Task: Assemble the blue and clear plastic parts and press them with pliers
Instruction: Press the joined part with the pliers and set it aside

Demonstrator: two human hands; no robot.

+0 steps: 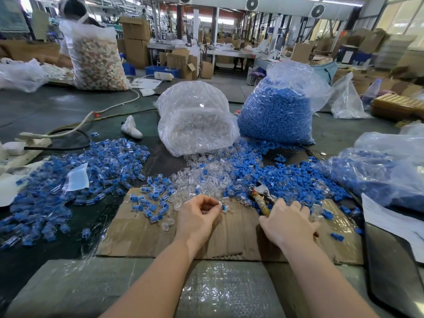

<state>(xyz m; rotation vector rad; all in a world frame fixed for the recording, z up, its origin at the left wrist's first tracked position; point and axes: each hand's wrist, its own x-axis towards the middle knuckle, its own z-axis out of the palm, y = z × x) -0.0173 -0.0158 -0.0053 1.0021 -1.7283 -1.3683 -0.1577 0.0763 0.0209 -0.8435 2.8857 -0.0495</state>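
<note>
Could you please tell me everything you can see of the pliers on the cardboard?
The pliers lie on the cardboard sheet, at the near edge of the loose blue and clear parts. The metal head, with a pivot, points away from the person; how the jaws stand is unclear. One handle looks wrapped in worn yellowish tape and runs towards the right hand, which covers its end. Whether the fingers grip it cannot be told.

No legible text anywhere.
</note>
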